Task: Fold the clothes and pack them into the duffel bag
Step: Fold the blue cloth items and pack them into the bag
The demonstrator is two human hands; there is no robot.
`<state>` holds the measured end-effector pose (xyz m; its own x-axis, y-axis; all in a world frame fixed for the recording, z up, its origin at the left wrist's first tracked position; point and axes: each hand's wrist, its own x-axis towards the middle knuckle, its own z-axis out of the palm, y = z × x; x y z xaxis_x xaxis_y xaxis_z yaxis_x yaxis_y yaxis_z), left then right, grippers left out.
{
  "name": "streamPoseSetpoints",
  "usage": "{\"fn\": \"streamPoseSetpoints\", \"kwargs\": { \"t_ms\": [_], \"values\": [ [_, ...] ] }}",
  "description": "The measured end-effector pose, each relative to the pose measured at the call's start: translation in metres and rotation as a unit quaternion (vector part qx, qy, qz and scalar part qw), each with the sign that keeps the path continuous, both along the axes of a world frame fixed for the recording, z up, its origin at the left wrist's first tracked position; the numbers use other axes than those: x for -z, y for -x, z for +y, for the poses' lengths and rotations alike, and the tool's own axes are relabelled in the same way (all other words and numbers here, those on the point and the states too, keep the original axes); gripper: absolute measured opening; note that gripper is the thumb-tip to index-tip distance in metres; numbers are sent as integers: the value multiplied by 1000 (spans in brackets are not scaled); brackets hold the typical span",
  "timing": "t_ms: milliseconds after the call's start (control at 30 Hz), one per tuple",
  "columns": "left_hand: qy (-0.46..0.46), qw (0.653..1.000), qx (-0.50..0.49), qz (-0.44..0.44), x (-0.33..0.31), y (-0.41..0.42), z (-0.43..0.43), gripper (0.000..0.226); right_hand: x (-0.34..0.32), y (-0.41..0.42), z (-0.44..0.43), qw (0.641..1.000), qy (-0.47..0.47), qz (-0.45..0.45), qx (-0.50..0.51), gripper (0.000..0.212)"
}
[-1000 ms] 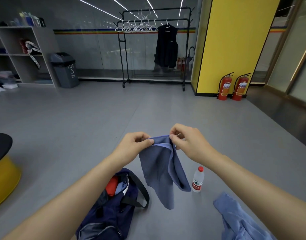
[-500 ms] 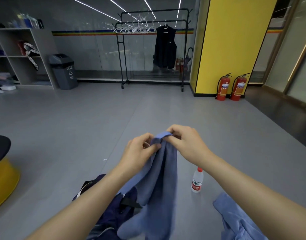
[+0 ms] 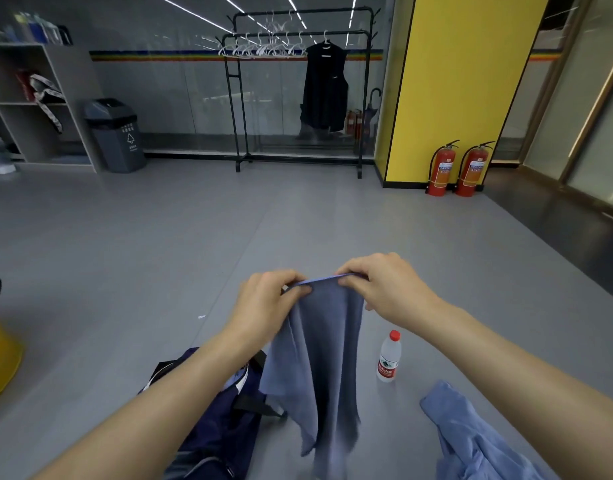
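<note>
Above the duffel bag (image 3: 211,427), the left hand (image 3: 263,306) and right hand (image 3: 384,289) each pinch the hanging blue garment (image 3: 318,358) at its top edge. They stand slightly wider apart than a moment ago, so one fold appears made.

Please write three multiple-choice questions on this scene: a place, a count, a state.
1. Where is the water bottle? A. in a bag B. on the floor, right of the grey-blue garment C. on a shelf
2. How many fire extinguishers stand by the yellow pillar? A. one B. two C. four
3. How is the grey-blue garment held? A. by one hand B. lies untouched C. left hand and right hand pinch its top edge
1 B: it stands on bare floor. 2 B: two red cylinders show. 3 C: it hangs from both hands.
</note>
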<state>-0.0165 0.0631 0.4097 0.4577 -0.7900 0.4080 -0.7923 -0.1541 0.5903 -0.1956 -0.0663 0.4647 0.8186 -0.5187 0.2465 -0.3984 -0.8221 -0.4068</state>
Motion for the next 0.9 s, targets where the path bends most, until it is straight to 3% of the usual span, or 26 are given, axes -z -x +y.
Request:
{"fn": "streamPoseSetpoints", "kwargs": {
  "t_ms": [167,400,500,600,700,800,900],
  "values": [
    [-99,993,-39,-54,44,-45,-10,17,23,-2,-38,999,-21,22,40,23],
    [-157,981,-75,-86,55,-113,-71,21,52,-20,-125,992,8,19,123,24],
    [-123,983,-110,-84,39,-133,-106,17,47,-31,-157,989,31,-18,144,25],
    [-14,988,-146,-46,11,-139,-132,15,33,-36,-179,981,59,-92,160,25],
    [75,990,-115,-16,-14,-138,-141,16,23,-30,-191,972,81,-157,157,25],
    [95,994,-62,-5,-16,-135,-131,15,32,-14,-191,969,84,-181,145,25],
    [54,998,-36,-8,8,-129,-110,17,64,1,-181,975,86,-154,137,23]
  ]
}}
